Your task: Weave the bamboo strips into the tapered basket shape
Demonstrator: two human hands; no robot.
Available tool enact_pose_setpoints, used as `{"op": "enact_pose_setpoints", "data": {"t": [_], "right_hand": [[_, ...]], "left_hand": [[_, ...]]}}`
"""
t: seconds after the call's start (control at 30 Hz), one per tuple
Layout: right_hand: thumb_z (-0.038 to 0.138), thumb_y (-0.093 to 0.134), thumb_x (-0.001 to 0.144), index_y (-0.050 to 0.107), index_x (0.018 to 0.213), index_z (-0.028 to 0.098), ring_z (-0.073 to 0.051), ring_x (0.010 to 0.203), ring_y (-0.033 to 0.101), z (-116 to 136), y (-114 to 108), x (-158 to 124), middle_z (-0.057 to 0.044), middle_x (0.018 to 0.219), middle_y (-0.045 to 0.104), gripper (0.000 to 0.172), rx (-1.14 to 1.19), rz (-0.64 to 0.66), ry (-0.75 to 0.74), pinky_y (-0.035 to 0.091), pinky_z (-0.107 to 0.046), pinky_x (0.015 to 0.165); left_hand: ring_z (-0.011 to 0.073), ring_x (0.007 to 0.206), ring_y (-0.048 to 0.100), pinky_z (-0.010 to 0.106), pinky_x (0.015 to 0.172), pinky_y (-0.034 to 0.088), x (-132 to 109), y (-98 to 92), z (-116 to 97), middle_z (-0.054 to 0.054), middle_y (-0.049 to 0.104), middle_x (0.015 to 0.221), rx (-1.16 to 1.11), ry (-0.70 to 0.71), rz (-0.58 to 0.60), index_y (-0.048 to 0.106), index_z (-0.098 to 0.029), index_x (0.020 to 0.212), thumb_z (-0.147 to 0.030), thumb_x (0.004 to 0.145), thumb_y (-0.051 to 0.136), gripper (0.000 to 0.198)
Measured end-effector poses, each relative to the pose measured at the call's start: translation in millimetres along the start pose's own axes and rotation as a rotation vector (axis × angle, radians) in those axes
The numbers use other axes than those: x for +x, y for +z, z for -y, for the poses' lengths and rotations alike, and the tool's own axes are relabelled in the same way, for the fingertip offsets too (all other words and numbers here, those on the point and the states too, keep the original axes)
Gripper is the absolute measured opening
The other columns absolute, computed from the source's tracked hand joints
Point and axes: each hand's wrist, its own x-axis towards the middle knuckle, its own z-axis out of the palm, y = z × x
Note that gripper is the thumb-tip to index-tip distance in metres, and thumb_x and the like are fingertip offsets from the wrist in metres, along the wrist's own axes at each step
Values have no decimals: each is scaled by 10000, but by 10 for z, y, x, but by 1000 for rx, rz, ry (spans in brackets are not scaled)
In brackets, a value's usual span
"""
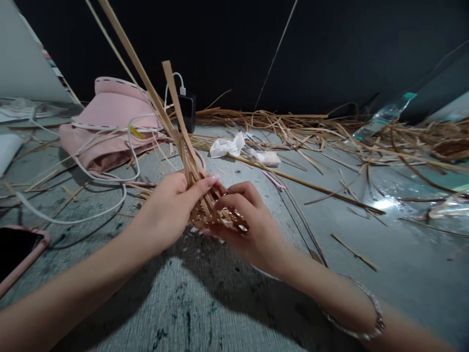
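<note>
My left hand [166,210] and right hand [249,225] meet around a fan of woven reed strips [201,205], held in the air above the mottled grey work surface [220,303]. My left fingers [196,188] are closed along one side of the strips, a long pale nail lying against them, while my right fingers [238,195] curl over the flat, interlaced lower end, pinching it. Both forearms angle inward, a silver bracelet [370,318] circling my right wrist. The dry, ribbon-like strips splay upward, two long ones rising beside a pink fabric bag [110,127]. Loose reed scraps [293,124] lie beyond, near a crumpled white tissue [227,145], and a white cable [84,176] runs to a black power bank [188,111].
</note>
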Motion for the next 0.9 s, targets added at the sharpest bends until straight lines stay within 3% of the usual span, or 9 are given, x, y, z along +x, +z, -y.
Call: {"op": "enact_pose_setpoints", "data": {"t": [0.13, 0.2, 0.37, 0.6, 0.9], "right_hand": [[228, 749, 763, 462, 1106, 226, -234, 1043, 512, 66, 12, -60, -88, 1106, 488, 447, -161, -166, -77, 488, -409, 886], [203, 726, 774, 451, 1128, 214, -239, 1057, 504, 122, 1, -74, -103, 1128, 487, 449, -244, -229, -132, 461, -420, 914], [266, 642, 870, 485, 1064, 216, -238, 1049, 500, 206, -8, -48, -80, 1080, 616, 254, -357, -57, -187, 386, -416, 927], [107, 552, 888, 476, 1043, 209, -207, 1045, 500, 232, 32, -59, -46, 1068, 685, 201, -426, -40, -247, 334, -374, 964], [105, 535, 903, 495, 1012, 201, -235, 994, 527, 230, 83, -41, -81, 1032, 660, 151, -376, -70, -228, 458, -382, 885]], "left_hand": [[159, 708, 647, 226, 627, 487, -1, -12, 8, 10, 708, 723, -60, -31, 15, 700, -155, 838, -409, 837, 654, 258], [160, 735, 653, 231, 661, 492, 3, -14, 22, 11, 714, 741, -73, -30, 17, 699, -160, 845, -409, 848, 646, 255], [202, 907, 665, 283, 814, 496, 11, 3, 56, 39, 735, 880, -129, -33, 54, 706, -156, 920, -396, 844, 657, 257], [235, 910, 683, 327, 819, 510, -2, 65, 33, 81, 744, 894, -186, -113, 72, 704, -125, 922, -370, 860, 635, 262], [269, 976, 672, 390, 888, 507, 3, 93, 43, 100, 743, 925, -170, -65, 67, 709, -122, 913, -369, 861, 624, 266]]}}
